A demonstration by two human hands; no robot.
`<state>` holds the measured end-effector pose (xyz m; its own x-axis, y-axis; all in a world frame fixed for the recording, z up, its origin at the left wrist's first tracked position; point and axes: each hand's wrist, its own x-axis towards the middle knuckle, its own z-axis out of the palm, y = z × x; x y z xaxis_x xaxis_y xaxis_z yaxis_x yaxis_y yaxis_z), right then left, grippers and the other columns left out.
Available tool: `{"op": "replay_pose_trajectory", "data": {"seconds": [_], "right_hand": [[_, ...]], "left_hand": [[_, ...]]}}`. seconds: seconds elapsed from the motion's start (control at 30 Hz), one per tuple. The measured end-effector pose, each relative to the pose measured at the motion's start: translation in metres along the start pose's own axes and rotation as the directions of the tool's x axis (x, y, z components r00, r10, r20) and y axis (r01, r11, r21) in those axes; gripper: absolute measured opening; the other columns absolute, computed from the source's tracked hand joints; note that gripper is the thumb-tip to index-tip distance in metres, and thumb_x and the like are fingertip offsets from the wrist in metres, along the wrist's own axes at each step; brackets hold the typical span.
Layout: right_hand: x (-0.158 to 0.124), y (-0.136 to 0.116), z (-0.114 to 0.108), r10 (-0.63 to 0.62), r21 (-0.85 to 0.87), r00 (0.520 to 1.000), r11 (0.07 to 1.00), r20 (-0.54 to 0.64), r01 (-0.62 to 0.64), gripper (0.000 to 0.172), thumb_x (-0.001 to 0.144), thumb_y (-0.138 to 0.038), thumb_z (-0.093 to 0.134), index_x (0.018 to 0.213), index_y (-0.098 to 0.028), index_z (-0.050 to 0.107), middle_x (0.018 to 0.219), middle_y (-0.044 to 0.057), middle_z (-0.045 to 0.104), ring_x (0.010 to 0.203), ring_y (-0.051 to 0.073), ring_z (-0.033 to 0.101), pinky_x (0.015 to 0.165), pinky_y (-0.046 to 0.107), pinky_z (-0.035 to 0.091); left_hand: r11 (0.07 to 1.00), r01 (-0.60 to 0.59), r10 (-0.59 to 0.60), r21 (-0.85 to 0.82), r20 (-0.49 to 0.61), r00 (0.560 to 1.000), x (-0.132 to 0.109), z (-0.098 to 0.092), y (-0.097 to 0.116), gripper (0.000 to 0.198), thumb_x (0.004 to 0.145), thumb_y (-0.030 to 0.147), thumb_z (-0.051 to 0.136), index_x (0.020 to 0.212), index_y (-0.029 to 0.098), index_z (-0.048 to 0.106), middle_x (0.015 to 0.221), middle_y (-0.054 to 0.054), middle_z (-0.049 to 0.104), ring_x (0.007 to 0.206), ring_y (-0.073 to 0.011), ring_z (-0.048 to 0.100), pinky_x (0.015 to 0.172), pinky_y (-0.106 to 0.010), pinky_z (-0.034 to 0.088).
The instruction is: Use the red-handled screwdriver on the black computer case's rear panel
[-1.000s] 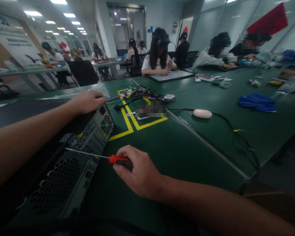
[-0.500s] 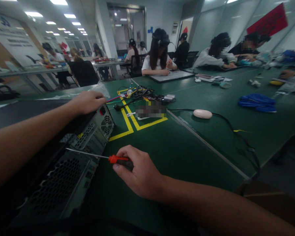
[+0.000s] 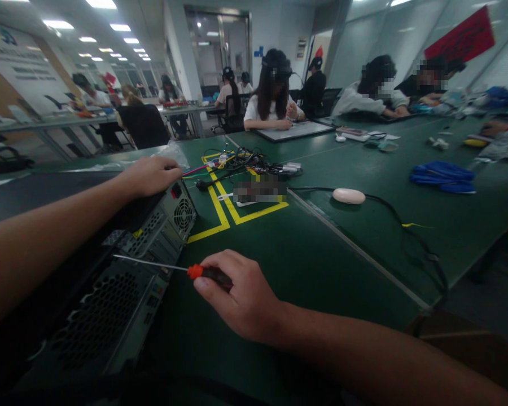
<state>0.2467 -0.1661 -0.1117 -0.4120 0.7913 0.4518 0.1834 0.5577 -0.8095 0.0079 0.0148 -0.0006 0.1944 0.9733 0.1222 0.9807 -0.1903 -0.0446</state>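
Observation:
A black computer case (image 3: 163, 237) lies on the left of the green table, its rear panel of ports, fan grille and honeycomb vent facing right. My left hand (image 3: 154, 173) presses on the top near the far rear corner, fingers bent over the edge; some fingertips are hidden. In my right hand (image 3: 241, 296) is a screwdriver (image 3: 197, 271) with a red and black handle, pinched between thumb and fingers. Its long thin shaft points left, and the tip meets the rear panel above the honeycomb vent. Whether a screw sits under the tip is too dark to tell.
Beyond the case lies a tangle of cables (image 3: 245, 160) by yellow tape marks (image 3: 222, 217). A pale oval device (image 3: 349, 196) sits on a black cord. Farther right is a blue bundle (image 3: 442, 176). A person (image 3: 275, 104) works across the table, others nearby.
The screwdriver handle has turned slightly in my right hand, with thumb and fingers shifting a little. Its tip stays at the same spot. My left hand has not moved.

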Motion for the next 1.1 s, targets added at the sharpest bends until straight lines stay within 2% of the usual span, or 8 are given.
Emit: {"op": "replay_pose_trajectory", "data": {"seconds": [0.2, 0.37, 0.57, 0.63, 0.73, 0.9, 1.1], "right_hand": [[-0.001, 0.000, 0.002, 0.004, 0.038, 1.000, 0.999, 0.015, -0.005, 0.024, 0.104, -0.038, 0.061, 0.111, -0.017, 0.070, 0.102, 0.007, 0.073, 0.090, 0.019, 0.069, 0.083, 0.032, 0.053], [-0.002, 0.001, 0.003, 0.031, 0.068, 0.999, 0.997, 0.022, -0.033, 0.031, 0.093, -0.035, 0.073, 0.118, -0.019, 0.063, 0.098, 0.005, 0.073, 0.084, 0.019, 0.069, 0.081, 0.032, 0.055], [-0.001, 0.003, 0.004, 0.042, 0.041, 0.999, 0.998, 0.016, -0.042, 0.014, 0.092, -0.024, 0.070, 0.104, -0.021, 0.064, 0.099, 0.004, 0.072, 0.084, 0.018, 0.067, 0.084, 0.033, 0.055], [0.000, 0.004, 0.004, 0.053, 0.038, 0.999, 0.998, 0.012, -0.053, 0.013, 0.092, -0.024, 0.070, 0.104, -0.021, 0.065, 0.098, 0.003, 0.072, 0.083, 0.018, 0.066, 0.085, 0.033, 0.055], [0.000, 0.003, 0.004, 0.066, 0.031, 0.998, 0.997, 0.011, -0.066, 0.014, 0.092, -0.024, 0.071, 0.104, -0.021, 0.065, 0.097, 0.003, 0.071, 0.084, 0.018, 0.065, 0.084, 0.033, 0.054], [0.000, 0.002, 0.003, 0.053, 0.039, 0.999, 0.998, 0.001, -0.053, 0.012, 0.093, -0.021, 0.069, 0.104, -0.021, 0.064, 0.096, 0.002, 0.070, 0.084, 0.017, 0.066, 0.081, 0.030, 0.051], [0.000, 0.005, 0.005, 0.044, 0.002, 0.998, 0.999, -0.035, -0.044, 0.013, 0.092, -0.020, 0.072, 0.104, -0.021, 0.068, 0.099, 0.003, 0.070, 0.091, 0.018, 0.066, 0.082, 0.030, 0.049]], "left_hand": [[1.000, -0.010, 0.010, 0.020, 0.010, 1.000, 0.001, 0.001, -0.001, 0.062, 0.099, 0.044, 0.030, 0.123, 0.008, 0.074, 0.123, -0.018, 0.074, 0.114, -0.0308, 0.067, 0.100, -0.040, 0.051], [1.000, -0.009, 0.009, 0.013, 0.005, 1.000, -0.001, 0.000, 0.001, 0.058, 0.100, 0.040, 0.031, 0.123, 0.008, 0.074, 0.123, -0.016, 0.074, 0.112, -0.0296, 0.065, 0.101, -0.040, 0.050], [1.000, -0.007, 0.007, 0.007, 0.003, 1.000, 0.001, 0.001, -0.001, 0.058, 0.099, 0.040, 0.033, 0.122, 0.007, 0.075, 0.120, -0.016, 0.074, 0.111, -0.0309, 0.066, 0.101, -0.042, 0.051], [1.000, 0.019, -0.019, 0.002, -0.010, 1.000, 0.004, 0.004, -0.004, 0.055, 0.096, 0.040, 0.035, 0.117, 0.012, 0.078, 0.116, -0.015, 0.076, 0.108, -0.0330, 0.068, 0.098, -0.042, 0.053], [1.000, -0.003, 0.002, -0.031, -0.047, 0.999, 0.006, 0.008, -0.007, 0.051, 0.093, 0.040, 0.037, 0.111, 0.019, 0.080, 0.114, -0.012, 0.078, 0.109, -0.0332, 0.069, 0.096, -0.040, 0.053], [1.000, -0.007, 0.005, -0.023, -0.059, 0.998, 0.005, 0.010, -0.007, 0.053, 0.092, 0.042, 0.034, 0.110, 0.021, 0.079, 0.111, -0.010, 0.079, 0.105, -0.0298, 0.072, 0.091, -0.036, 0.053], [0.999, -0.042, 0.039, -0.015, -0.150, 0.988, -0.001, 0.006, -0.003, 0.047, 0.091, 0.040, 0.039, 0.109, 0.020, 0.078, 0.114, -0.011, 0.078, 0.108, -0.0289, 0.071, 0.093, -0.036, 0.053]]}}
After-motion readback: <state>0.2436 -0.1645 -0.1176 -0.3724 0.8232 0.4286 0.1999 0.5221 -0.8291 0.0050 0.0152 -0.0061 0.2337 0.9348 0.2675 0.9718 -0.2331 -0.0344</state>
